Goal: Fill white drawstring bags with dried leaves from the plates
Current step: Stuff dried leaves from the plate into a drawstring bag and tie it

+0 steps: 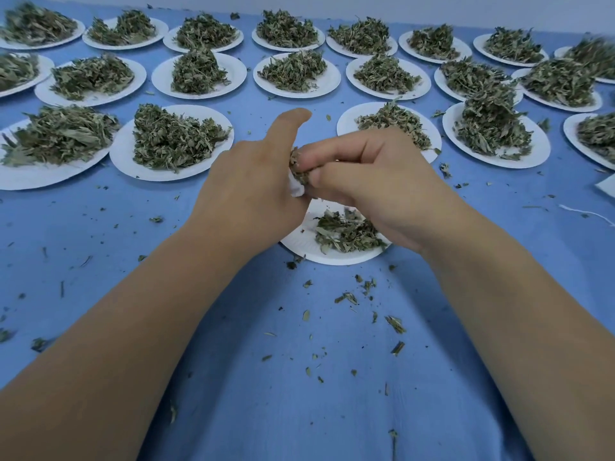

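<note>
While left hand grips the bag, right hand pinches leaves.

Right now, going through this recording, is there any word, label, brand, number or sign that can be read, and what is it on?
No readable text anywhere in this view.
Plates: plain white, no print.
Cloth: plain blue, no mark.
Bag: only a white corner shows between the left hand, which holds it, and the right hand, which pinches leaves. That corner is blank; the rest is hidden.
</note>
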Available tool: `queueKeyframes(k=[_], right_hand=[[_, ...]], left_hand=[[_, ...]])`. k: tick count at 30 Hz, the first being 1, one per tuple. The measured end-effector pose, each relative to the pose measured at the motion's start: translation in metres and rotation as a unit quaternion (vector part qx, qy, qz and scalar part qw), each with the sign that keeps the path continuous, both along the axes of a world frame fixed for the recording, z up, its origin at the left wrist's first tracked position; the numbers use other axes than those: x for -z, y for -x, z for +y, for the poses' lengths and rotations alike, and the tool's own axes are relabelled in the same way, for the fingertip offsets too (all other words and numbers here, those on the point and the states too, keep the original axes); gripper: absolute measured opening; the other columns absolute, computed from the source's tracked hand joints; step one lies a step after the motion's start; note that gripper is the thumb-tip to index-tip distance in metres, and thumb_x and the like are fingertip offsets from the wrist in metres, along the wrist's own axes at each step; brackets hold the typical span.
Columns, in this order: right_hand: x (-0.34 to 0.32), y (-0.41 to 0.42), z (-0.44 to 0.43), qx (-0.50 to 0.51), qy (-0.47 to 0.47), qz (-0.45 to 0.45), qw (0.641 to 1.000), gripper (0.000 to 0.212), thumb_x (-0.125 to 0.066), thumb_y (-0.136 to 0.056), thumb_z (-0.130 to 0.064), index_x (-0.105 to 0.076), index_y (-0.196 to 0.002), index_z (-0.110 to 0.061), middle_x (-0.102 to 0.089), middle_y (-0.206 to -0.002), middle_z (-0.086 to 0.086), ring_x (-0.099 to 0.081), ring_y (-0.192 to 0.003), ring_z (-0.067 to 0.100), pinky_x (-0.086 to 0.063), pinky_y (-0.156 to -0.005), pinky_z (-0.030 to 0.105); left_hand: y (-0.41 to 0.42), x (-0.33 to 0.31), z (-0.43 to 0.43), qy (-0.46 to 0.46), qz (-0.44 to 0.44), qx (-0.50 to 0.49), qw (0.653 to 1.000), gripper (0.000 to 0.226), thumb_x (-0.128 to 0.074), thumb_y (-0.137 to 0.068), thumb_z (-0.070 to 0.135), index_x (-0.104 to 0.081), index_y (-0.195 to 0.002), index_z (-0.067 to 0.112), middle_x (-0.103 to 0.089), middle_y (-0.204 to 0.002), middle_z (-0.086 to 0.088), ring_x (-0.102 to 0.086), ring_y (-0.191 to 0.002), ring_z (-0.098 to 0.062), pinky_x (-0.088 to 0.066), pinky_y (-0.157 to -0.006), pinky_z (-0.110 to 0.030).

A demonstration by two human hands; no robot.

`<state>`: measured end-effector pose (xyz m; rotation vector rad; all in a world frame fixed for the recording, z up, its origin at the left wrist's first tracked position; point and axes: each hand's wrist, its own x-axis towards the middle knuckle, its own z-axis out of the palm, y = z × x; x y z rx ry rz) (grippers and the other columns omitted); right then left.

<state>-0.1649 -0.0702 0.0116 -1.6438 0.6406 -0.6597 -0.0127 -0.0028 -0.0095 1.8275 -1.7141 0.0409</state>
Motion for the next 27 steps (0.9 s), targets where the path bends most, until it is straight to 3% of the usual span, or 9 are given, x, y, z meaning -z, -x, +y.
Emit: queueKeyframes(k=[2,5,10,12,16,19,21,23,27], right_hand=[[0.001,0.005,-0.005,-0.031,-0.051,-0.009,0.998,0.029,-0.060,-0.087,0.011,-0.078,-0.092,-0.011,-0.079,-0.089,0.008,-0.075,-0.084,0.018,-0.060,-0.092,0.038],[0.006,0.005,-0.008,-0.013,-0.021,-0.009,1.000,0.033,-0.064,-0.090,0.015,-0.079,-0.091,-0.014,-0.079,-0.086,0.003,-0.076,-0.084,0.016,-0.061,-0.080,0.027],[0.005,0.003,-0.008,0.026,0.066,0.018,0.997,0.022,-0.079,-0.083,0.004,-0.080,-0.084,-0.018,-0.078,-0.078,0.007,-0.075,-0.074,0.027,-0.063,-0.064,0.034],[0.005,0.003,-0.008,0.037,0.115,0.032,0.992,0.022,-0.079,-0.080,0.005,-0.079,-0.083,-0.016,-0.077,-0.079,0.010,-0.074,-0.074,0.029,-0.063,-0.068,0.039],[0.006,0.003,-0.009,0.038,0.152,0.065,0.985,0.023,-0.072,-0.073,0.007,-0.066,-0.091,-0.006,-0.072,-0.078,0.008,-0.065,-0.069,0.023,-0.053,-0.061,0.023],[0.005,0.004,-0.016,0.047,0.165,0.107,0.979,0.037,-0.077,-0.071,-0.001,-0.058,-0.099,-0.014,-0.066,-0.094,0.002,-0.062,-0.080,0.020,-0.057,-0.075,0.037],[0.004,0.005,-0.019,0.008,0.131,0.118,0.984,0.041,-0.077,-0.075,-0.001,-0.057,-0.109,-0.014,-0.068,-0.102,0.005,-0.067,-0.091,0.017,-0.059,-0.080,0.038],[0.004,0.002,-0.016,-0.046,0.136,0.133,0.981,0.035,-0.069,-0.081,0.005,-0.060,-0.114,-0.005,-0.071,-0.099,0.014,-0.069,-0.090,0.021,-0.058,-0.077,0.040],[0.009,-0.005,-0.012,-0.064,0.229,0.158,0.958,0.021,-0.054,-0.088,0.009,-0.063,-0.107,0.008,-0.067,-0.096,0.023,-0.065,-0.087,0.036,-0.052,-0.077,0.049]], left_hand=[[-0.002,0.000,0.000,-0.009,0.014,-0.002,1.000,0.078,-0.071,-0.080,0.020,-0.038,-0.150,0.023,-0.055,-0.067,0.009,-0.058,-0.069,-0.030,-0.054,-0.068,-0.048],[0.000,0.002,0.000,-0.017,0.000,0.003,1.000,0.080,-0.070,-0.080,0.021,-0.034,-0.152,0.024,-0.049,-0.063,0.010,-0.053,-0.064,-0.027,-0.053,-0.066,-0.048],[0.001,0.004,-0.002,-0.042,-0.028,-0.003,0.999,0.090,-0.068,-0.079,0.027,-0.021,-0.156,0.029,-0.044,-0.057,0.011,-0.044,-0.055,-0.019,-0.051,-0.063,-0.044],[0.004,0.003,-0.002,-0.045,-0.050,0.010,0.998,0.091,-0.066,-0.079,0.027,-0.019,-0.157,0.029,-0.042,-0.058,0.014,-0.043,-0.057,-0.023,-0.044,-0.058,-0.039],[0.010,-0.001,-0.001,-0.041,-0.092,0.024,0.995,0.093,-0.065,-0.076,0.027,-0.021,-0.158,0.022,-0.032,-0.055,0.017,-0.035,-0.051,-0.019,-0.031,-0.053,-0.032],[0.014,-0.005,0.001,-0.033,-0.110,0.031,0.993,0.093,-0.066,-0.075,0.024,-0.023,-0.158,0.018,-0.026,-0.054,0.017,-0.029,-0.047,-0.009,-0.026,-0.047,-0.029],[0.018,-0.008,0.002,-0.026,-0.125,0.048,0.991,0.092,-0.066,-0.074,0.021,-0.025,-0.156,0.019,-0.030,-0.057,0.016,-0.039,-0.047,-0.018,-0.030,-0.048,-0.029],[0.026,-0.010,0.001,-0.016,-0.139,0.073,0.987,0.094,-0.067,-0.071,0.016,-0.027,-0.156,0.019,-0.040,-0.066,0.010,-0.049,-0.054,-0.027,-0.036,-0.051,-0.029],[0.038,-0.008,0.001,-0.005,-0.149,0.099,0.984,0.099,-0.066,-0.067,0.011,-0.027,-0.157,0.019,-0.040,-0.073,0.007,-0.045,-0.066,-0.022,-0.027,-0.055,-0.029]])
